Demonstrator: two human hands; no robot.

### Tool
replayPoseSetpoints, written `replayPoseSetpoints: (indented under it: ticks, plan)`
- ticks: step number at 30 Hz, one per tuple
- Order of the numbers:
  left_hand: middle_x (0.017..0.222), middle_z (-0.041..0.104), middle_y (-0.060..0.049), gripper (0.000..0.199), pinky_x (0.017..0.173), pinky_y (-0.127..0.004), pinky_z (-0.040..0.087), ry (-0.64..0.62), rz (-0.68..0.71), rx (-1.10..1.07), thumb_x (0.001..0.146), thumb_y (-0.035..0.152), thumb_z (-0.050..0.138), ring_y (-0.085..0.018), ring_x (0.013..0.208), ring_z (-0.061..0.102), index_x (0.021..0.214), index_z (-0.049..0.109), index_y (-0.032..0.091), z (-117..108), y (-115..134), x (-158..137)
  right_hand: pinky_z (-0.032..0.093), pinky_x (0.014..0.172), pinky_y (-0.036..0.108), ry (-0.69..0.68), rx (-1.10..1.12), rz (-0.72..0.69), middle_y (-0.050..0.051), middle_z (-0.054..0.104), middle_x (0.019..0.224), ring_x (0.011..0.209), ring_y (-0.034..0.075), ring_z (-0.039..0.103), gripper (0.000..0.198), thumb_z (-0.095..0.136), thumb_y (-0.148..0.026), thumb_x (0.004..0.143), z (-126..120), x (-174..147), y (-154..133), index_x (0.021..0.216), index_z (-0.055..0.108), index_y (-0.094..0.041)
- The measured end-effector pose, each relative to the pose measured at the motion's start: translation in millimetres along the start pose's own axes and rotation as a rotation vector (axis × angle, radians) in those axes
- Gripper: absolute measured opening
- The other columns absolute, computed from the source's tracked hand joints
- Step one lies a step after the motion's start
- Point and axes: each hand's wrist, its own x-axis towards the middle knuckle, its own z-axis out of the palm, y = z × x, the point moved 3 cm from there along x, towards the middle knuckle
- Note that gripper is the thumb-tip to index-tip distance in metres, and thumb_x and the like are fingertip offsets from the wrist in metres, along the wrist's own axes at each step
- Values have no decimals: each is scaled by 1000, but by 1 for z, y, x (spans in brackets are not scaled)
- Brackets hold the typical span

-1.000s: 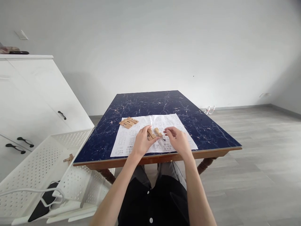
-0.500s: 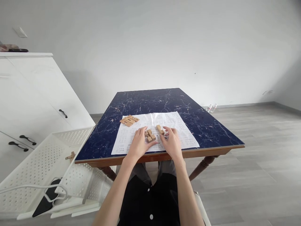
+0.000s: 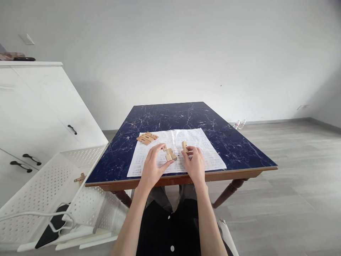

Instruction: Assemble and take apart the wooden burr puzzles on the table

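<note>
From here: left hand (image 3: 152,164) grips the wooden cluster (image 3: 169,155) between thumb and fingertips, right hand (image 3: 195,163) pinches a notched block (image 3: 184,145) just right, both over the paper sheet (image 3: 138,161). I'd steady left, keep fingertips off the notches.

The blocks (image 3: 169,155) look like smooth, matt wood; the sheet (image 3: 138,161) is creased paper; the table (image 3: 165,115) looks smooth and marble-like.
</note>
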Motion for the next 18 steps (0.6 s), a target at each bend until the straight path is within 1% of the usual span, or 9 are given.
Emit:
replayPoseSetpoints:
  ticks: [1, 3, 6, 7, 9, 11, 14, 16, 18]
  plan:
    - [152, 61, -10, 62, 120, -47, 47, 47, 4, -43, 95, 51, 78, -32, 142, 58, 148, 51, 34, -2, 6, -2, 57, 77, 39, 12, 29, 2, 16, 68, 123, 97, 28, 71, 42, 53, -60, 104, -2, -3, -2, 119, 64, -23]
    - [154, 60, -10, 64, 117, -46, 50, 119, -76, -194, 95, 56, 76, -32, 139, 61, 149, 51, 34, -2, 15, -4, 59, 78, 38, 34, 115, 26, 16, 69, 125, 100, 27, 73, 45, 52, -62, 104, -7, -9, -5, 124, 62, -24]
    - [150, 62, -11, 53, 116, -46, 51, 201, -258, -551, 104, 64, 54, -30, 138, 62, 144, 55, 29, 8, 26, -6, 61, 85, 41, 43, 354, 130, 13, 74, 114, 101, 28, 75, 45, 61, -62, 101, -14, -16, -11, 124, 62, -24]
    - [142, 66, -12, 52, 113, -45, 54, 215, -320, -688, 106, 66, 45, -29, 132, 65, 137, 59, 27, 13, 29, -7, 60, 88, 42, 41, 448, 163, 12, 75, 111, 101, 28, 75, 45, 64, -61, 99, -16, -17, -14, 123, 63, -23]
    - [113, 71, -10, 56, 99, -42, 60, 222, -434, -942, 106, 71, 33, -26, 110, 71, 114, 64, 25, 21, 38, -7, 60, 93, 43, 26, 602, 196, 10, 75, 108, 102, 27, 75, 42, 69, -59, 97, -21, -17, -20, 119, 66, -24]
    - [85, 61, -6, 61, 78, -36, 60, 188, -516, -1127, 103, 78, 32, -22, 84, 66, 86, 58, 25, 27, 49, -7, 60, 95, 43, 11, 707, 204, 8, 74, 107, 102, 26, 73, 38, 73, -56, 95, -27, -16, -28, 114, 69, -24]
    - [72, 44, -1, 70, 49, -26, 43, 113, -560, -1251, 96, 88, 38, -15, 59, 46, 68, 42, 24, 27, 62, -8, 60, 95, 41, -20, 833, 214, 6, 72, 101, 98, 24, 72, 34, 79, -53, 91, -36, -15, -37, 109, 73, -25]
    - [68, 36, 2, 71, 41, -24, 27, 71, -580, -1255, 92, 89, 46, -12, 52, 32, 67, 42, 23, 26, 64, -10, 61, 96, 41, -64, 919, 228, 5, 71, 100, 96, 22, 72, 31, 81, -51, 90, -40, -16, -41, 107, 74, -26]
    - [63, 31, 5, 68, 41, -23, 21, 22, -605, -1195, 92, 87, 50, -11, 49, 23, 71, 50, 23, 26, 63, -12, 62, 97, 40, -113, 992, 262, 4, 72, 100, 96, 22, 72, 29, 83, -50, 89, -42, -17, -43, 106, 77, -27]
